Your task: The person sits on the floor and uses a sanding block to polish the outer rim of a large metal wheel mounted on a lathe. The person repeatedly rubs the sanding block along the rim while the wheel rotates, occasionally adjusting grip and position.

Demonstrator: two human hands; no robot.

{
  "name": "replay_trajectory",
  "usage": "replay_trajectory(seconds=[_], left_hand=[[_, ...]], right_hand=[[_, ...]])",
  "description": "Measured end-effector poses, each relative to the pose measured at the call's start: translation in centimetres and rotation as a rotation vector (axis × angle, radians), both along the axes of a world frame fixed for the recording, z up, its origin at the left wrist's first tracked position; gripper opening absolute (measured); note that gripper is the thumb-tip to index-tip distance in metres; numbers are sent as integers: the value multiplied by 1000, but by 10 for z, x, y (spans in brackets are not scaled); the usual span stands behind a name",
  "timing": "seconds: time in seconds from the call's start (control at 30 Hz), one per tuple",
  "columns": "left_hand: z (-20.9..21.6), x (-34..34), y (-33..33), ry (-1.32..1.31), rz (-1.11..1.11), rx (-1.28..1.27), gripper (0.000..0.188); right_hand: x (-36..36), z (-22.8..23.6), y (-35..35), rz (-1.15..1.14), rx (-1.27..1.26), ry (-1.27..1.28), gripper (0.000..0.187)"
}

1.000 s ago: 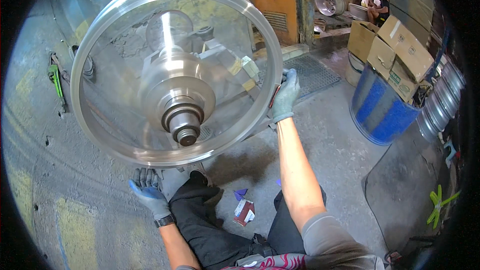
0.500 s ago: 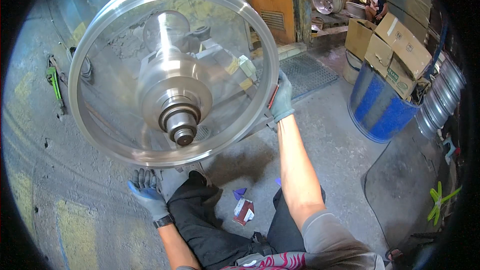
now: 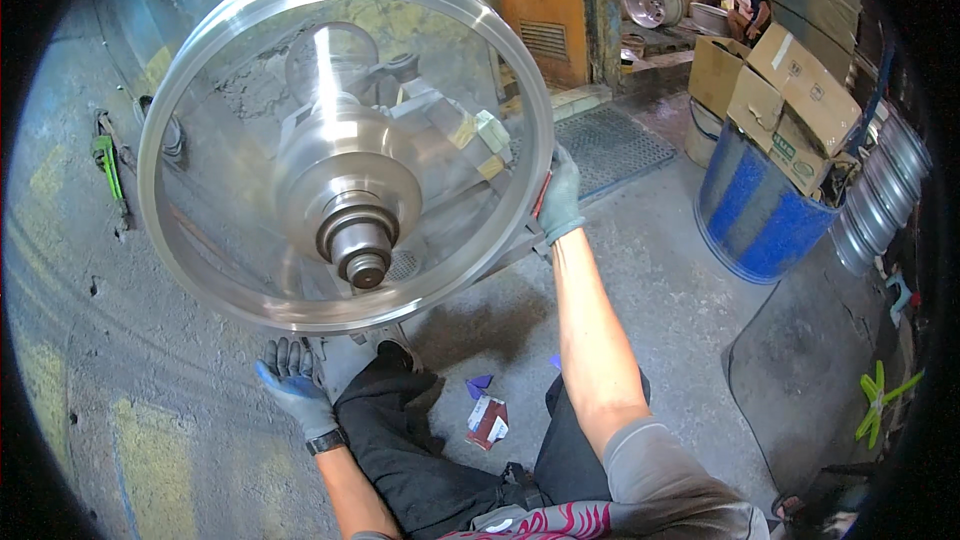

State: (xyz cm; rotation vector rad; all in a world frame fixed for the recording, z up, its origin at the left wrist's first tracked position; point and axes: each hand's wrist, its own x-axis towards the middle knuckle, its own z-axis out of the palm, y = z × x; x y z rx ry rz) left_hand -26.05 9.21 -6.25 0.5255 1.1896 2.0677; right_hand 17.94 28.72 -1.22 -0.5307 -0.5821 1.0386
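A bare metal wheel rim (image 3: 320, 318) is mounted on a spindle (image 3: 362, 240) before me; its centre is smeared by spinning. My right hand (image 3: 564, 196), in a grey glove, is closed at the rim's right edge. A thin reddish sheet that looks like sandpaper (image 3: 543, 194) shows between that hand and the metal; the fingertips are partly hidden behind the rim. Below the rim's lower left, my gloved left hand (image 3: 300, 395) is open and empty, fingers stretched out, apart from the wheel.
Maroon-and-white paper scraps (image 3: 488, 422) and a purple piece (image 3: 479, 386) lie between my feet. To the right stand a blue drum (image 3: 750, 210) topped with cardboard boxes (image 3: 805, 90) and stacked rims (image 3: 880, 200). Far back, a person (image 3: 752, 12) sits near another rim (image 3: 652, 2).
My right hand has shifted very slightly left along with the reddish sheet. The wheel keeps spinning, and my left hand stays in place.
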Motion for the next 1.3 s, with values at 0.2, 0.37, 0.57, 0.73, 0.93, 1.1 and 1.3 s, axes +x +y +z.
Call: replay_trajectory(seconds=[0.2, 0.37, 0.57, 0.73, 0.93, 1.1, 1.3], left_hand=[[-2, -4, -1, 11, -2, 25, 76], [-1, 2, 2, 0, -15, 27, 75], [3, 5, 0, 1, -1, 37, 74], [0, 3, 1, -4, -14, 58, 74], [1, 5, 0, -3, -26, 58, 73], [7, 10, 0, -27, 5, 27, 73], [1, 2, 1, -21, -8, 37, 73]], right_hand=[[-14, 25, -13, -729, -173, -371, 38], [-21, 36, -22, -907, -215, -404, 38], [-36, 54, -40, -944, -215, -434, 39], [-37, 54, -40, -967, -185, -468, 38], [-32, 44, -30, -1081, -137, -508, 38], [-34, 49, -36, -1014, -212, -515, 38], [-37, 51, -37, -1056, -203, -591, 36]])
